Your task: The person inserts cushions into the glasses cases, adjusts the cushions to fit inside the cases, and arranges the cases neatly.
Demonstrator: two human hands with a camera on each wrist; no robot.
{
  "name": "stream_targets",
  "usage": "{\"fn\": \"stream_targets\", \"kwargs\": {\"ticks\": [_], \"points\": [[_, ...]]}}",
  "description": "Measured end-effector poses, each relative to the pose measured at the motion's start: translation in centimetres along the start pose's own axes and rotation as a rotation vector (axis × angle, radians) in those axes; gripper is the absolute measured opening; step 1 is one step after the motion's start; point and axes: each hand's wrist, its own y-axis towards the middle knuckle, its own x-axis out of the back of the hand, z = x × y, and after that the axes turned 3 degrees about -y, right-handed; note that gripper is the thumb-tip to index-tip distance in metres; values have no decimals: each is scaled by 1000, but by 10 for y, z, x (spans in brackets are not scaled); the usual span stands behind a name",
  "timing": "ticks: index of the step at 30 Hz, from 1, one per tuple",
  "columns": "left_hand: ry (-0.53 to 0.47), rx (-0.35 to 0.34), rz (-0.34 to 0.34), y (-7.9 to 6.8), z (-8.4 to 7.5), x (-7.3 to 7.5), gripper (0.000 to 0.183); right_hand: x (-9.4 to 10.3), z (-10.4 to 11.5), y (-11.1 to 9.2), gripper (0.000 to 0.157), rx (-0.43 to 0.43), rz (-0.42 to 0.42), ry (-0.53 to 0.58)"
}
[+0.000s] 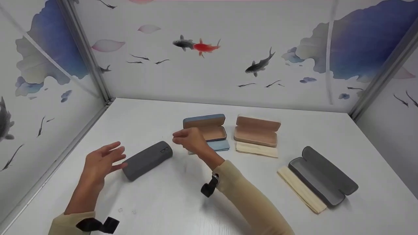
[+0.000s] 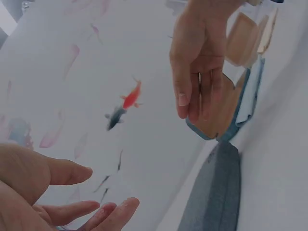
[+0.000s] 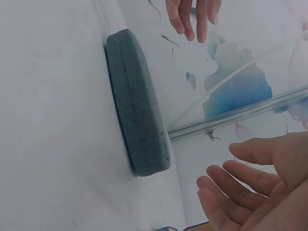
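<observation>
A closed dark grey glasses case [image 1: 147, 161] with a small glasses mark lies slanted on the table between the two hands. My left hand [image 1: 102, 162] is at its left end, fingers spread and holding nothing; whether a fingertip touches the case I cannot tell from the head view. Beyond the other end is my right hand [image 1: 191, 139], raised, its fingers extended and holding nothing in the right wrist view. Behind that hand stands an open blue glasses case [image 1: 215, 133] with a tan lining, partly hidden, and a folded light blue cloth [image 1: 219, 145] in front of it.
An open pinkish-tan glasses case [image 1: 256, 135] has a folded cream cloth [image 1: 256, 149] before it. Farther right lies an open grey glasses case [image 1: 321, 178] beside another cream cloth [image 1: 302, 190]. Printed panels wall the white table [image 1: 156, 209] at the back and sides.
</observation>
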Motion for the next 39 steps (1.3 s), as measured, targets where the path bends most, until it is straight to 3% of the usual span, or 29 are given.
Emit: {"fn": "stream_targets", "kwargs": {"ticks": [10, 17, 22, 29, 34, 39], "points": [[-69, -107, 28, -7, -42, -33, 56, 40, 13, -21, 27, 21, -69, -4], [-43, -157, 24, -7, -62, -62, 52, 65, 14, -34, 27, 61, -85, 9], [-62, -176, 18, -7, -74, -79, 50, 84, 10, -43, 29, 39, -124, 13], [-95, -176, 17, 1, -81, -107, 47, 108, -1, -54, 35, 24, -171, 105], [-121, -175, 47, 10, -79, -127, 43, 118, -12, -54, 36, -4, -212, 114], [-157, -158, 36, 22, -74, -139, 42, 124, -25, -50, 36, -37, -231, 141]]}}
